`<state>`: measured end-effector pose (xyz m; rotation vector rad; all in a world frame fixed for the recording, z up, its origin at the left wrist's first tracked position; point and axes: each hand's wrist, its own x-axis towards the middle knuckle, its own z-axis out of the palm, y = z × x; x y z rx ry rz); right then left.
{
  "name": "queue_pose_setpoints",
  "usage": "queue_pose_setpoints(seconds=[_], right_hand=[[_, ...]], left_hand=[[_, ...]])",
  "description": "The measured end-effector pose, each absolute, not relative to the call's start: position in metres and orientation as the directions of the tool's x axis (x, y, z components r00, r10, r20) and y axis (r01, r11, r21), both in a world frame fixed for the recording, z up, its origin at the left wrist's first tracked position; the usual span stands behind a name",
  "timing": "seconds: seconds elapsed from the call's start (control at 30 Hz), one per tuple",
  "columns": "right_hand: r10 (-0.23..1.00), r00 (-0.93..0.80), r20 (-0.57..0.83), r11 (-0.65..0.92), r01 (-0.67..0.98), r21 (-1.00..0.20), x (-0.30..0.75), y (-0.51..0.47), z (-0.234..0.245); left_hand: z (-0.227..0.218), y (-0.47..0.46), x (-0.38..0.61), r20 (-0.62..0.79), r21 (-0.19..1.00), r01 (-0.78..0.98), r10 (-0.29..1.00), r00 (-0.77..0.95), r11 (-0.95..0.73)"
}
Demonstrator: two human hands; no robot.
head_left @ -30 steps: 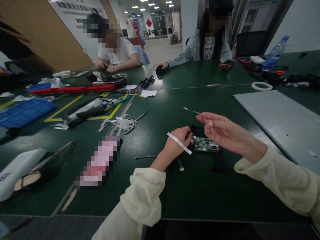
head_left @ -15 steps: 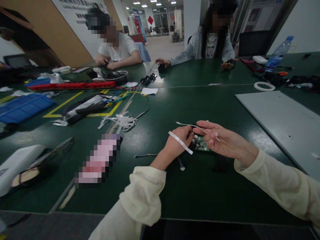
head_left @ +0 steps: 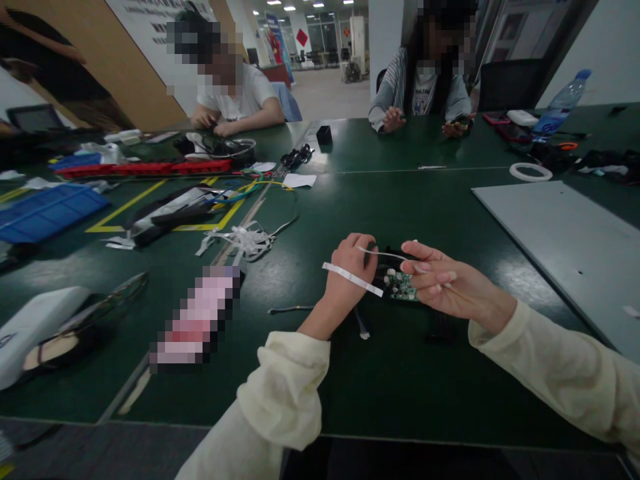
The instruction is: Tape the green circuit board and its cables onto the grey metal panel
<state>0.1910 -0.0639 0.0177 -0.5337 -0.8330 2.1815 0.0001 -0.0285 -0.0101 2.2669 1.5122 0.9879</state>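
My left hand (head_left: 349, 263) is closed at the left side of a green circuit board (head_left: 400, 285), its fingertips curled out of sight against something dark. Across the back of that hand lies a white paper-like strip (head_left: 345, 274). To the right of the board, my right hand (head_left: 445, 280) pinches a thin white strip (head_left: 385, 254), whose free end points left toward my left hand. Dark parts surround the board, partly covered by both hands. Below my left wrist, a short dark cable (head_left: 362, 325) with a pale end rests on the table.
A phone (head_left: 200, 317) and a tangle of white strips (head_left: 243, 241) lie to the left. A grey panel (head_left: 560, 247) covers the right side, with a white tape ring (head_left: 531, 172) behind it. Two people sit across the green table (head_left: 390, 387); a small black box (head_left: 324, 135) stands near them.
My left hand has shifted slightly left and up, uncovering more of the board's left side. The right hand still pinches the strip. Across the table, a person's hand has left the black box.
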Motion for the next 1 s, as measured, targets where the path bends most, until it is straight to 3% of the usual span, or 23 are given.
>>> queue_pose_setpoints(seconds=[0.1,0.17,0.23,0.37,0.67,0.87,1.0], right_hand=[[0.811,-0.582,-0.057,-0.394,-0.472,-0.788,0.192,-0.058,0.012],[0.848,-0.529,0.001,-0.258,-0.415,-0.873,0.193,-0.054,0.009],[0.869,-0.493,0.049,-0.13,-0.322,-0.938,0.195,-0.052,0.007],[0.884,-0.463,0.069,-0.02,-0.184,-0.983,0.198,-0.055,0.003],[0.889,-0.443,-0.118,-0.1,0.063,-0.993,0.202,-0.055,0.003],[0.889,-0.458,-0.023,0.049,0.145,-0.988,0.201,-0.061,0.007],[0.904,-0.426,-0.017,0.052,0.15,-0.987,0.2,-0.059,0.004]], left_hand=[[0.001,-0.023,-0.003,0.341,0.809,0.477,0.935,0.097,-0.344],[0.005,-0.022,-0.003,0.18,0.939,0.264,0.969,0.172,-0.221],[0.007,-0.024,-0.001,0.101,0.978,0.146,0.954,0.281,-0.147],[0.006,-0.033,0.005,0.197,0.958,0.142,0.933,0.301,-0.248],[0.013,-0.045,0.014,0.58,0.723,0.229,0.753,0.311,-0.652],[0.014,-0.046,0.013,0.532,0.757,0.354,0.832,0.156,-0.55],[0.012,-0.045,0.014,0.42,0.848,0.293,0.897,0.136,-0.442]])
